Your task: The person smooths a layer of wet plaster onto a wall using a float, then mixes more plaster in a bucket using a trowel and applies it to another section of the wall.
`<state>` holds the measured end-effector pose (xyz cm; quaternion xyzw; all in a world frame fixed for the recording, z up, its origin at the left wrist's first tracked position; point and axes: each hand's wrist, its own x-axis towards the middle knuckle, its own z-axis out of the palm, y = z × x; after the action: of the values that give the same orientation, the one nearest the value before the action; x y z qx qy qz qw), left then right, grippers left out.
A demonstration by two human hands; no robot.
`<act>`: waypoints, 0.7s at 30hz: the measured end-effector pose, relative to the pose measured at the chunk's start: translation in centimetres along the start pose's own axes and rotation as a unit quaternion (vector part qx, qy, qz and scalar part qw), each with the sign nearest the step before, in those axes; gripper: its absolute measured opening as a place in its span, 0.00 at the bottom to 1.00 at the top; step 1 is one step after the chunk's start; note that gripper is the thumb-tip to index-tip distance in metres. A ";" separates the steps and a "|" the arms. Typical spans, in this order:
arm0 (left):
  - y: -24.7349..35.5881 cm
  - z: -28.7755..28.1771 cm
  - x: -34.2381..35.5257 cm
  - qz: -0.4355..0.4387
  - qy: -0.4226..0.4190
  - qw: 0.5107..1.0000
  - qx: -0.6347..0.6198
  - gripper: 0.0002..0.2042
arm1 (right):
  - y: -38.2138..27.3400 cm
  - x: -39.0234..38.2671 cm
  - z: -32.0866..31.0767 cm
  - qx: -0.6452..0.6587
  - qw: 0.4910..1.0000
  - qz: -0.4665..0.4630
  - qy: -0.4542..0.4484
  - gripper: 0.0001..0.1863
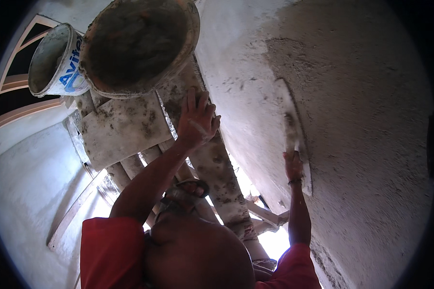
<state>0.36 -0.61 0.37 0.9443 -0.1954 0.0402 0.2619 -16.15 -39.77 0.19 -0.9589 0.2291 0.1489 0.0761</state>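
Observation:
My left hand (197,123) rests on a mortar-stained plank (212,159) beside the wall, its fingers extended and apart, just below a large round tub (135,45) of wet grey mortar. My right hand (294,166) grips a long, pale plastering float (289,111) held against the wall (357,144) on the right. The plaster around the float is rough and grey, with a lighter area to its left and a darker damp-looking patch above.
A white bucket (48,62) with blue lettering stands left of the tub. A board (123,130) lies across the scaffold planks, with bright gaps between them. A sandaled foot (193,188) is below. A framed opening (12,86) and another wall (24,183) are at left.

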 end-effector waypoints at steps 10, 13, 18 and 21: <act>1.1 -0.2 0.9 0.010 -0.012 1.000 -0.020 0.17 | -6.4 12.9 5.3 -0.002 0.997 0.037 0.062 0.33; 0.1 -0.5 -0.1 -0.008 -0.020 1.000 -0.010 0.17 | -12.2 14.1 1.4 0.088 0.995 0.034 0.035 0.33; -0.2 -0.5 0.0 -0.013 -0.010 1.000 -0.013 0.17 | -10.8 11.4 -1.9 0.101 0.990 -0.002 0.103 0.34; 0.4 -0.5 0.1 -0.006 -0.006 1.000 -0.026 0.18 | -7.1 9.3 -2.9 0.145 0.983 0.015 0.107 0.30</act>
<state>0.35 -0.71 1.00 0.9384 -0.1922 0.0276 0.2858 -4.21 -38.00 0.54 -0.9445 0.2696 0.0113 0.1873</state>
